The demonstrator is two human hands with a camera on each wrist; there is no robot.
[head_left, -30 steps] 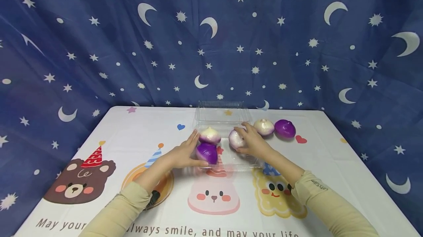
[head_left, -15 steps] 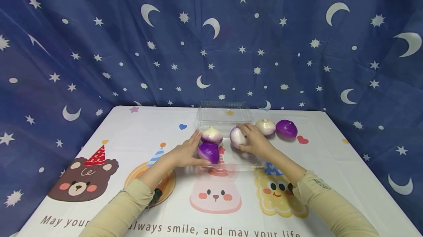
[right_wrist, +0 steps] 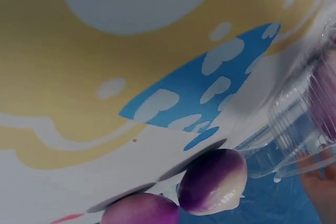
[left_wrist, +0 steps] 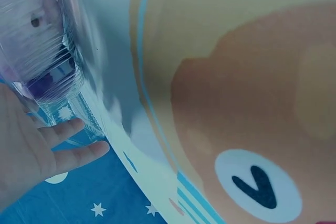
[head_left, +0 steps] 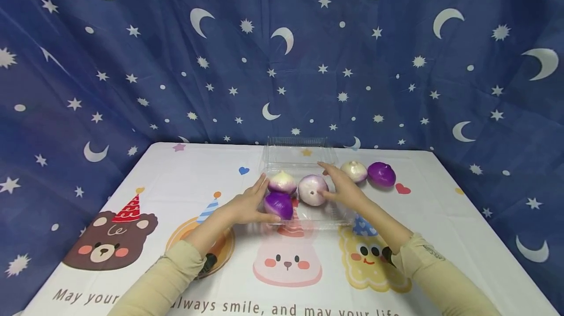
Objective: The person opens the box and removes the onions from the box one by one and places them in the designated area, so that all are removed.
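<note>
one onion [head_left: 311, 188] shifted left; three in clear box [head_left: 310, 214], two outside.

Left hand [head_left: 247, 207] has spread fingers [left_wrist: 79, 156]; right hand [head_left: 343, 189] curves (loosely).

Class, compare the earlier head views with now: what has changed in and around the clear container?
The pale onion at the right hand has shifted left in the clear container and turned. That hand has loosened its grip. The left hand and the other four onions stayed put.
</note>
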